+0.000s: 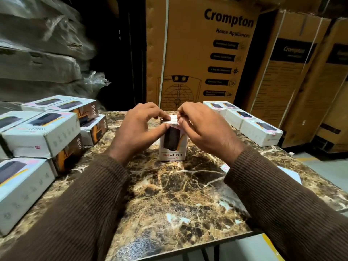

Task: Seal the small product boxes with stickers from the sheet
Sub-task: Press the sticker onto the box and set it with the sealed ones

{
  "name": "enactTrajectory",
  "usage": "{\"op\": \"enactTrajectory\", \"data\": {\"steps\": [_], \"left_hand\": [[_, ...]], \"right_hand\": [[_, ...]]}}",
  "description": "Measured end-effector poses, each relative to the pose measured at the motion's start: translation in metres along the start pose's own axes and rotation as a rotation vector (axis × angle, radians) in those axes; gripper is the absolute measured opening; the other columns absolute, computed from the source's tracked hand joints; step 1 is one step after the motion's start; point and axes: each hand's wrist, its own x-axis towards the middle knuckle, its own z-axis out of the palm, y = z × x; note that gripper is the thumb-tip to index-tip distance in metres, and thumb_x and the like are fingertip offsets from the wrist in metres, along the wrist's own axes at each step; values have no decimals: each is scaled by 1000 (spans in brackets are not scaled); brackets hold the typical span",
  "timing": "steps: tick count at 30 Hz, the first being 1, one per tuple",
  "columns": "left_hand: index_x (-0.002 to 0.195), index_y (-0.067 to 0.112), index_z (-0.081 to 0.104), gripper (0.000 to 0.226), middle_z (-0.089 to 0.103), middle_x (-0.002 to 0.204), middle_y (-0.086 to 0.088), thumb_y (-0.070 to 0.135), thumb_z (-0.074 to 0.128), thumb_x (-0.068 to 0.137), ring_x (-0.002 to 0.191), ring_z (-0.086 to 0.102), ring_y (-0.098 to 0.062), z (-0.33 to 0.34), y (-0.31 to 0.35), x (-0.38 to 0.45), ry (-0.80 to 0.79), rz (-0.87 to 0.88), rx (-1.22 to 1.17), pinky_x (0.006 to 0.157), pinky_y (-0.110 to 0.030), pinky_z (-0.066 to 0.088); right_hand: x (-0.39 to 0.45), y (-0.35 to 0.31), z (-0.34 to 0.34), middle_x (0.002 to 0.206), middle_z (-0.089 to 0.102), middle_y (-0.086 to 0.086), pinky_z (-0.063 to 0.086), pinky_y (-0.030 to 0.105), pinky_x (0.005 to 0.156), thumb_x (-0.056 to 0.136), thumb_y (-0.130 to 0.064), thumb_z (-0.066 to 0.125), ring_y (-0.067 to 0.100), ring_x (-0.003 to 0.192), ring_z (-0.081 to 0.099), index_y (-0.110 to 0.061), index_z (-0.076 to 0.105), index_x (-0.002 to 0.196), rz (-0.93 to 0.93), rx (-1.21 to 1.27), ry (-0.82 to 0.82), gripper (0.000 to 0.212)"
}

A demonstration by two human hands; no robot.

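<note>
At the centre of the frame, the HALLEY box (173, 146) is standing upright on the marble table (178, 194). The left hand (139, 127) is steadying its top edge while the right hand (205, 127) is pinching the sticker (174, 118) there. Pressing it flat across the flap seam, thumbs smoothing downward, should seal it well.
</note>
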Motion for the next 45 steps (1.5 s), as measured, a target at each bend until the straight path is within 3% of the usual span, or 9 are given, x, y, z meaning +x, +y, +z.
{"op": "enactTrajectory", "data": {"steps": [7, 12, 19, 27, 36, 41, 45], "left_hand": [[96, 20, 75, 9, 62, 94, 14, 24, 77, 89, 93, 57, -7, 2, 5, -1, 18, -29, -47, 77, -22, 40], [95, 20, 74, 10, 63, 95, 13, 27, 76, 88, 93, 56, -3, 2, 8, -2, 15, -40, -55, 76, -19, 39], [95, 23, 74, 9, 64, 97, 13, 27, 77, 88, 95, 58, -8, 2, 7, -1, 11, -46, -59, 77, -21, 41], [95, 20, 74, 9, 64, 96, 13, 25, 78, 88, 93, 58, -4, 3, 6, 0, 14, -38, -69, 76, -17, 41], [95, 20, 74, 9, 63, 96, 13, 25, 79, 89, 93, 57, -2, 4, 5, 0, 14, -40, -61, 75, -17, 41], [95, 22, 74, 9, 62, 95, 16, 25, 79, 89, 91, 55, 2, 3, 5, 0, 13, -47, -57, 73, -13, 36], [94, 22, 74, 9, 61, 94, 16, 25, 79, 89, 90, 54, 3, 3, 5, -1, 14, -48, -63, 72, -10, 36]], "right_hand": [[1, -8, 4, 102, 54, -7, 36, 28, 77, 106, -29, 45, 13, 92, 46, -21, 54, 109, -31, -138, 3, 13], [-4, -8, 18, 100, 52, -3, 32, 24, 77, 106, -24, 50, 12, 89, 41, -15, 55, 107, -13, -177, 114, 10], [-5, -11, 29, 100, 55, 1, 41, 23, 78, 103, -21, 58, 13, 89, 45, -13, 57, 106, -11, -192, 194, 9], [-8, -10, 31, 102, 58, 2, 37, 22, 81, 102, -20, 55, 11, 93, 45, -11, 60, 108, -5, -140, 217, 12], [-12, -5, 31, 101, 61, 3, 47, 24, 77, 98, -22, 58, 14, 89, 52, -11, 61, 112, -48, -173, 238, 18], [-9, -7, 30, 101, 60, -1, 51, 28, 74, 97, -22, 59, 13, 88, 55, -13, 54, 131, -6, -75, 242, 35], [-12, -5, 31, 96, 58, -3, 53, 30, 68, 98, -20, 59, 14, 84, 54, -16, 55, 113, -30, -75, 288, 15]]}}
